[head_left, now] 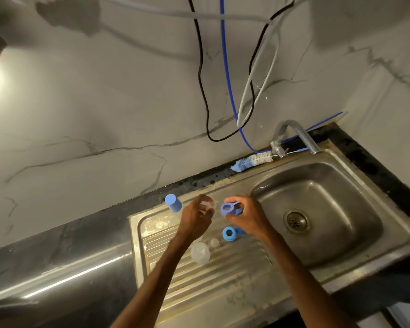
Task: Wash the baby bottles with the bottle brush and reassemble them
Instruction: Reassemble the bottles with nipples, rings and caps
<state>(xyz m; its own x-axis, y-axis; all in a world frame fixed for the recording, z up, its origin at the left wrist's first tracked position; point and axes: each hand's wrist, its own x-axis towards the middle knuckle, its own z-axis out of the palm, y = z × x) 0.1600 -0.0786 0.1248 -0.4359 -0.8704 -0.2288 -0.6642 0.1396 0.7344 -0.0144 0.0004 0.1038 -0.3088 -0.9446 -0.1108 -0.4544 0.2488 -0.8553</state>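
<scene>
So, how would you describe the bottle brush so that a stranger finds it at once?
Start at the steel sink and find its tap at the back edge. The bottle brush lies just left of the tap's base, along the wall. It alone has fuzzy white and blue bristles; the blue tube beside it is smooth.

two blue rings (228,207) (229,233), one cap (173,202), one brush (249,162) (clear bits (200,253) blurred)

- Bottle brush (249,161): white and blue bristles, lying flat on the back rim of the sink (301,159).
- Blue cap (173,202): upright at the far corner of the drainboard (199,287).
- 1 blue collar ring (230,208): pinched by the right hand (249,216).
- Second ring (229,233): on the drainboard.
- Clear teat (208,205): blurred, held in the left hand (195,215).
- Clear bottle (200,252) and small clear piece (214,242): on the drainboard ridges.
</scene>
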